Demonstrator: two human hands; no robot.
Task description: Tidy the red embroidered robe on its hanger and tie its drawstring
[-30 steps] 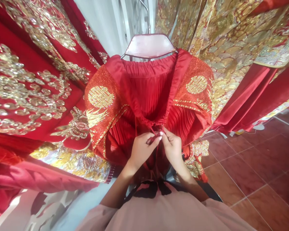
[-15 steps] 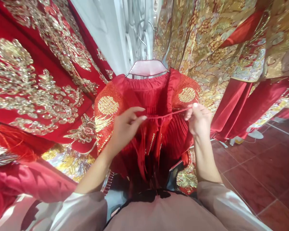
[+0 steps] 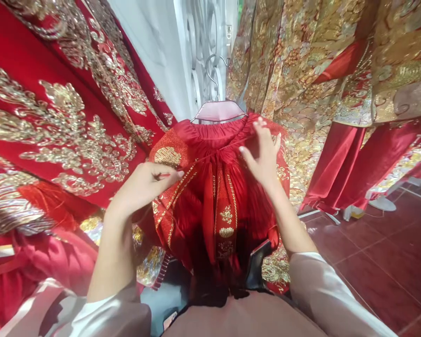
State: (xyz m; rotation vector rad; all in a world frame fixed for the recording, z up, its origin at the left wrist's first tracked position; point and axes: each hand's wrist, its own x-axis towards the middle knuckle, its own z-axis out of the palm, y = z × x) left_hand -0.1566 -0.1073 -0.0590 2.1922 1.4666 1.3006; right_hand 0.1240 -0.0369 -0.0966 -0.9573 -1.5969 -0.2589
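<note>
- Hanging just beyond and between the hands is the red garment (image 3: 210, 196), on a hanger (image 3: 219, 111).
- Its lower end sinks into dark shade between the forearms and cannot be made out; the shoulder behind the right hand (image 3: 262, 152) is partly covered.
- The black object (image 3: 257, 264) below the right forearm is too dark to tell.
- Left of the left hand (image 3: 150, 185), a beaded red garment (image 3: 66, 135) is cut off by the picture's edge.
- The neckline sits at the far end, past the fingertips; the long axis runs from there down toward the person, front facing them.
- The left hand pinches a thin red cord (image 3: 205, 158); the right is spread, thumb apart from fingers, its contact with the cord unclear.
</note>
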